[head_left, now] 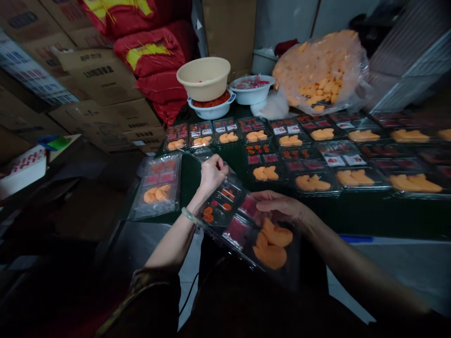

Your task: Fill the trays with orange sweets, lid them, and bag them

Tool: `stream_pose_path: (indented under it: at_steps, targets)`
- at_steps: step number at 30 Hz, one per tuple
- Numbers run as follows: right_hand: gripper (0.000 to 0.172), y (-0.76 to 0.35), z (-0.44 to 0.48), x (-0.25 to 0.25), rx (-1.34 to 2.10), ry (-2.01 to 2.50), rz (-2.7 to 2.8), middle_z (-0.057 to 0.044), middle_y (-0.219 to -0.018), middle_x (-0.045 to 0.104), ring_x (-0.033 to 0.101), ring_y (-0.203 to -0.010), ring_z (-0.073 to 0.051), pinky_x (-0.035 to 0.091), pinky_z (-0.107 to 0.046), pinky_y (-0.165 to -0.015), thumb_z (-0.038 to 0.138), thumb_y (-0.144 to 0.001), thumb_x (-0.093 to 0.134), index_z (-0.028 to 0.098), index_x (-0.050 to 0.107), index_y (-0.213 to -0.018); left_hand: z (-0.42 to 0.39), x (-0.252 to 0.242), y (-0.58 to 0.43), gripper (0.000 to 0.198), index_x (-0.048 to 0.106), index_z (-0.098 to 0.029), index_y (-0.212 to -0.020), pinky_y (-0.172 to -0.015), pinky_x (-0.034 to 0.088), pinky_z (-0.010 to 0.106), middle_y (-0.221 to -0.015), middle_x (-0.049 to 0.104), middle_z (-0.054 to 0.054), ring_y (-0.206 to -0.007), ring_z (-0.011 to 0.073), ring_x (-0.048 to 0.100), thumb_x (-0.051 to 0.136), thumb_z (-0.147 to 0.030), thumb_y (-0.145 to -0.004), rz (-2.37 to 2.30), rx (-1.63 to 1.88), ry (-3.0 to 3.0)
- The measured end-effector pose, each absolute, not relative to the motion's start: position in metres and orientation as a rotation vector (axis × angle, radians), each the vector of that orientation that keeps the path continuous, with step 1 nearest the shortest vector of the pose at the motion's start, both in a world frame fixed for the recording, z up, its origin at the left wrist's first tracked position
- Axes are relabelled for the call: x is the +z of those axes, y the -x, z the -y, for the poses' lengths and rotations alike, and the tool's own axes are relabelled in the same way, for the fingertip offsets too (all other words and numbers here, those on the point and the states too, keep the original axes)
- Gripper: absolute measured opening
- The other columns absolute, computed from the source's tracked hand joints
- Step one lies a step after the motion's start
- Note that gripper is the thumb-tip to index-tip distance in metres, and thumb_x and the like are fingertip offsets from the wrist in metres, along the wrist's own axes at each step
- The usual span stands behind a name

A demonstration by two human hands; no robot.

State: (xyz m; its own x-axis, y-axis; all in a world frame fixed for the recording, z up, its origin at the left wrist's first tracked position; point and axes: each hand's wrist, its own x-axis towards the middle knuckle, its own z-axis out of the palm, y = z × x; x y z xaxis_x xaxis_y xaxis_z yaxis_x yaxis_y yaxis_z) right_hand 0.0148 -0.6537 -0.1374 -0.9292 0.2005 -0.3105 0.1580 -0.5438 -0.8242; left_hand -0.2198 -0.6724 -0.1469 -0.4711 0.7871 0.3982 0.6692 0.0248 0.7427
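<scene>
Tilted in front of my body is a clear plastic tray (230, 199) in a clear plastic bag. It holds small orange-red pieces, pink-red packets (237, 231) and two orange, leaf-shaped pieces (270, 253). My left hand (213, 174), with a pale bangle at the wrist, is closed in a pinch at the bag's far end, and clear film (204, 155) shows beside the fingers. My right hand (280, 206) grips the tray's right edge, thumb over the top; its other fingers are mostly hidden. To the left, a bagged tray (158, 183) of the same kind lies on the dark green table (218, 162).
Rows of similar filled trays (310, 182) cover the table's back and right. Behind them stand a cream basin (203, 77), a white basin (251, 89) and a big bag of orange pieces (320, 70). Cartons (105, 112) and red sacks (155, 51) are stacked at the left.
</scene>
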Motion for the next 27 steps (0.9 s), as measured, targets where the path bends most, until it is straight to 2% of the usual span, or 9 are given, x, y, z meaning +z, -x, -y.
stream_pose_path:
  at_steps: [3, 8, 12, 13, 15, 17, 19, 23, 27]
  targets:
    - [0.042, -0.006, 0.654, -0.153, 2.735, 0.457, 1.433, -0.004, -0.071, 0.068, 0.061, -0.052, -0.011, 0.043, -0.017, -0.045, 0.036, -0.073, 0.067, 0.011, 0.057, -0.105, 0.669, -0.142, 0.222, 0.017, 0.042, -0.019, -0.058, -0.047, 0.029, 0.020, -0.053, 0.043, -0.006, -0.048, 0.0076, 0.037, 0.059, -0.019, -0.062, -1.918, 1.393, -1.607]
    - [0.037, -0.014, 0.650, -0.174, 2.708, 0.420, 1.225, -0.005, -0.079, 0.069, 0.066, -0.072, -0.015, 0.051, -0.025, -0.068, 0.027, -0.075, 0.067, 0.012, 0.058, -0.108, 0.681, -0.134, 0.240, 0.010, 0.053, -0.016, -0.071, -0.047, 0.032, 0.020, -0.053, 0.047, -0.006, -0.046, 0.0074, 0.040, 0.060, -0.020, -0.065, -1.774, 1.232, -1.634]
    - [0.032, -0.023, 0.652, -0.169, 2.640, 0.483, 1.145, -0.004, -0.081, 0.069, 0.066, -0.072, -0.014, 0.051, -0.025, -0.072, 0.025, -0.075, 0.066, 0.013, 0.060, -0.105, 0.698, -0.129, 0.250, 0.048, 0.058, -0.020, -0.115, -0.053, 0.033, 0.021, -0.054, 0.049, -0.007, -0.049, 0.0090, 0.044, 0.052, -0.011, -0.068, -1.914, 0.855, -2.049]
    - [0.031, -0.024, 0.653, -0.165, 2.635, 0.487, 1.133, -0.004, -0.081, 0.069, 0.066, -0.072, -0.013, 0.051, -0.025, -0.071, 0.025, -0.076, 0.066, 0.014, 0.060, -0.104, 0.701, -0.129, 0.251, 0.050, 0.059, -0.022, -0.116, -0.054, 0.033, 0.021, -0.056, 0.051, -0.006, -0.051, 0.0097, 0.046, 0.051, -0.009, -0.068, -1.915, 0.719, -2.159]
    - [0.030, -0.024, 0.657, -0.158, 2.650, 0.470, 1.116, -0.003, -0.080, 0.069, 0.066, -0.069, -0.013, 0.051, -0.024, -0.068, 0.025, -0.076, 0.066, 0.015, 0.061, -0.104, 0.702, -0.128, 0.252, 0.038, 0.067, -0.022, -0.100, -0.055, 0.032, 0.022, -0.060, 0.057, -0.003, -0.056, 0.0114, 0.050, 0.051, -0.009, -0.068, -1.935, 0.571, -2.262]
    - [0.032, -0.020, 0.662, -0.153, 2.692, 0.420, 1.125, -0.003, -0.078, 0.069, 0.066, -0.065, -0.013, 0.051, -0.023, -0.062, 0.025, -0.075, 0.066, 0.015, 0.060, -0.104, 0.697, -0.128, 0.251, 0.015, 0.068, -0.018, -0.075, -0.053, 0.032, 0.023, -0.060, 0.058, 0.000, -0.056, 0.0123, 0.051, 0.053, -0.015, -0.070, -2.076, 0.699, -2.173]
    - [0.035, -0.013, 0.668, -0.151, 2.738, 0.344, 1.164, -0.004, -0.075, 0.069, 0.065, -0.061, -0.013, 0.050, -0.021, -0.057, 0.027, -0.074, 0.066, 0.014, 0.060, -0.106, 0.690, -0.127, 0.248, 0.014, 0.062, -0.017, -0.061, -0.051, 0.031, 0.023, -0.054, 0.055, 0.000, -0.051, 0.0116, 0.048, 0.056, -0.023, -0.073, -2.254, 1.044, -1.938]
    - [0.033, 0.002, 0.677, -0.151, 2.764, 0.287, 1.236, -0.004, -0.068, 0.068, 0.062, -0.055, -0.012, 0.045, -0.018, -0.048, 0.031, -0.075, 0.065, 0.013, 0.059, -0.102, 0.680, -0.125, 0.234, 0.021, 0.054, -0.017, -0.054, -0.050, 0.033, 0.022, -0.049, 0.049, -0.003, -0.047, 0.0087, 0.042, 0.060, -0.028, -0.071, -2.259, 1.729, -1.524]
    - [0.025, 0.003, 0.676, -0.154, 2.690, 0.418, 1.186, -0.001, -0.066, 0.066, 0.061, -0.057, -0.011, 0.046, -0.019, -0.053, 0.030, -0.071, 0.069, 0.015, 0.062, -0.091, 0.691, -0.131, 0.228, 0.022, 0.055, -0.016, -0.055, -0.049, 0.034, 0.020, -0.049, 0.046, -0.005, -0.047, 0.0068, 0.038, 0.064, -0.029, -0.070, -2.034, 1.922, -1.460]
